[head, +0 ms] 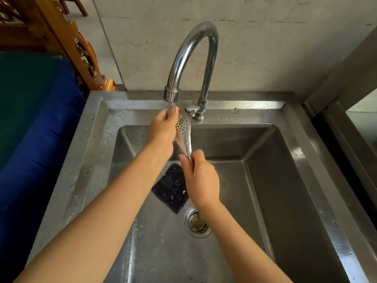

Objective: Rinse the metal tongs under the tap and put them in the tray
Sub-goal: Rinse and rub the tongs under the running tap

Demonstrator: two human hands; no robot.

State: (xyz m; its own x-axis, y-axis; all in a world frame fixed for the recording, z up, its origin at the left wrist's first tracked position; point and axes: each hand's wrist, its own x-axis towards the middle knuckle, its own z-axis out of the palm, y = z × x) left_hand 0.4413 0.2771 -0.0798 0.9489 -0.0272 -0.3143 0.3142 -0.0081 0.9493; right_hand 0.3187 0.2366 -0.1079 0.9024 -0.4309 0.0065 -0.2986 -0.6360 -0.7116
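The metal tongs (184,135) are shiny steel with a perforated tip and point up toward the spout of the curved chrome tap (191,58). A thin stream of water falls from the spout onto the perforated tip. My left hand (163,131) wraps around the upper part of the tongs, its fingers at the wet tip. Lower down, the handle end is gripped by my right hand (201,178). Both hands hover over the steel sink (265,180). No tray is in view.
A dark scouring pad (171,186) lies on the sink floor beside the drain strainer (196,222). The tap's lever (191,109) sits on the wet back rim. A blue and green cloth-covered surface (30,119) is left of the sink; a steel ledge (357,129) is right.
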